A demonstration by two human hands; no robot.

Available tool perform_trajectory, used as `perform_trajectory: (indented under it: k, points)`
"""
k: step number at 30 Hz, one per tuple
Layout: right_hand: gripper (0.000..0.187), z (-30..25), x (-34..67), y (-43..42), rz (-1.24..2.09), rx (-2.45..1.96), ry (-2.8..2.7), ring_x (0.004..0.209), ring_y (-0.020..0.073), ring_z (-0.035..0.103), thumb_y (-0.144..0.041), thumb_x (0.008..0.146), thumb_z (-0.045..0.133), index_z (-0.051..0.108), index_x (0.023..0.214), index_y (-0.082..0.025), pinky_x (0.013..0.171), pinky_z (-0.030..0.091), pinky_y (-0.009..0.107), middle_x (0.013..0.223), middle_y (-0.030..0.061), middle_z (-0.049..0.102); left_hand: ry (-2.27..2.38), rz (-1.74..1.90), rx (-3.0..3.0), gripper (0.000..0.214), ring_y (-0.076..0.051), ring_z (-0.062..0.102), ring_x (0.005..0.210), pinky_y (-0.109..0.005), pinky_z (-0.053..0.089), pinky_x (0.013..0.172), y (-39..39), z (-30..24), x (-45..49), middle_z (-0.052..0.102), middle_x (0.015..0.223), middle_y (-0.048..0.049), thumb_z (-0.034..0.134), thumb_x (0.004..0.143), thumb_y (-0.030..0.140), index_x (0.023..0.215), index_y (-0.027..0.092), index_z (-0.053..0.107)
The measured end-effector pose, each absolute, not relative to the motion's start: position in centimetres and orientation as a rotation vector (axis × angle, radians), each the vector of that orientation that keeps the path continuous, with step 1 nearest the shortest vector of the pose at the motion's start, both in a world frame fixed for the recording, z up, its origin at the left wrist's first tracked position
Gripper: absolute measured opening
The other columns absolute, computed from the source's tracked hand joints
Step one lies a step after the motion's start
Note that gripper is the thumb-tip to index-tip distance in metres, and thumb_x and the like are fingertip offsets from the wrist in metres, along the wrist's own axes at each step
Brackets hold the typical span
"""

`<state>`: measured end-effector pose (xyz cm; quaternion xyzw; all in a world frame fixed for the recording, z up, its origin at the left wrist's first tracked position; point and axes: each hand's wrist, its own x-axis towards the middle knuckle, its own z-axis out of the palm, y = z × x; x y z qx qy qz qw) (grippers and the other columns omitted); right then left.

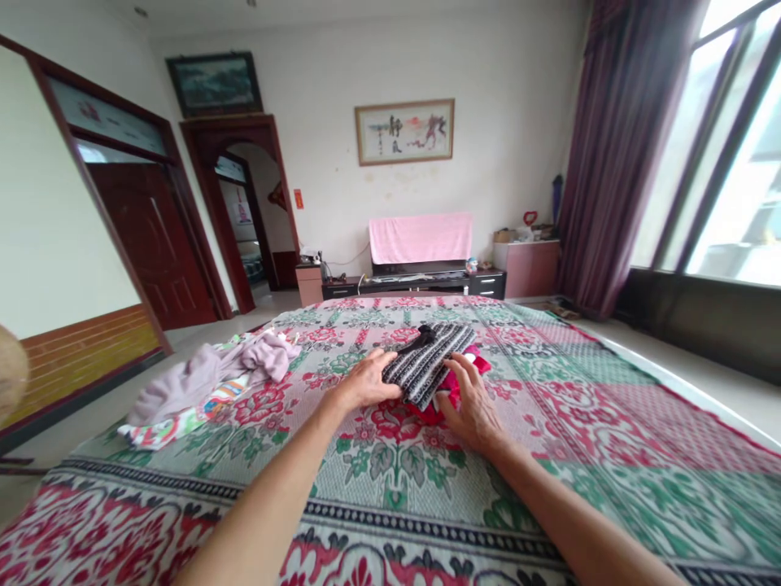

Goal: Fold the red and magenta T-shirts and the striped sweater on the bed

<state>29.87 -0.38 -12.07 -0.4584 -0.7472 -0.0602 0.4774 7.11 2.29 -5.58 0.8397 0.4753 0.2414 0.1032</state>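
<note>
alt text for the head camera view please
Left hand and right hand at either side of a folded black-and-white striped knit garment, atop red fabric on a floral blanket. A crumpled lilac garment lies to the left.

Support: floral blanket [549, 391] in red, pink, green and pale grey, spread broad and mostly flat; what lies beneath it cannot be told. Landmark: knit [436, 358], black-and-white striped, near the blanket's middle. Under the knit: red cloth [482, 365], showing at its right and near edges. Left of the knit, well apart: lilac cloth [213, 370], crumpled, partly over white print cloth [183, 423], which shows along its near side. Nearer than the knit: dark patterned band [390, 521] crossing the blanket, red scrollwork beyond it.
</note>
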Motion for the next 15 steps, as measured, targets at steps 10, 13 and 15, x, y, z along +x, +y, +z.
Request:
perform_trajectory:
  k: [10, 13, 15]
  points:
    - [0.057, -12.2, 29.2, -0.8, -0.261, -1.47, -1.617, 0.121, 0.0367, 0.041, -0.033, 0.075, 0.057, 0.044, 0.127, -0.016, 0.093, 0.039, 0.055, 0.135, 0.0195, 0.041, 1.581, 0.885, 1.827, 0.088, -0.029, 0.048, 0.125, -0.037, 0.038, 0.102, 2.0, -7.5, 6.0, 0.049, 0.138, -0.015, 0.066, 0.064, 0.061, 0.137, 0.017, 0.043]
    - [0.058, -12.0, 28.8, -1.2, -0.198, -1.658, -1.579, 0.105, 0.0349, 0.052, -0.04, 0.075, 0.057, 0.045, 0.127, -0.016, 0.086, 0.041, 0.051, 0.115, 0.0194, 0.056, 1.753, 0.948, 1.718, 0.082, -0.03, 0.047, 0.126, -0.038, 0.037, 0.103, 2.5, -8.1, 6.4, 0.049, 0.138, -0.0178, 0.064, 0.067, 0.061, 0.133, 0.015, 0.047]
    - [0.058, -11.7, 28.7, -1.4, -0.135, -1.719, -1.598, 0.096, 0.0318, 0.057, -0.04, 0.077, 0.056, 0.045, 0.128, -0.015, 0.083, 0.042, 0.047, 0.1, 0.0167, 0.062, 1.728, 0.984, 1.722, 0.074, -0.028, 0.052, 0.121, -0.036, 0.039, 0.101, 2.9, -8.7, 6.8, 0.055, 0.132, -0.0161, 0.067, 0.067, 0.056, 0.128, 0.016, 0.052]
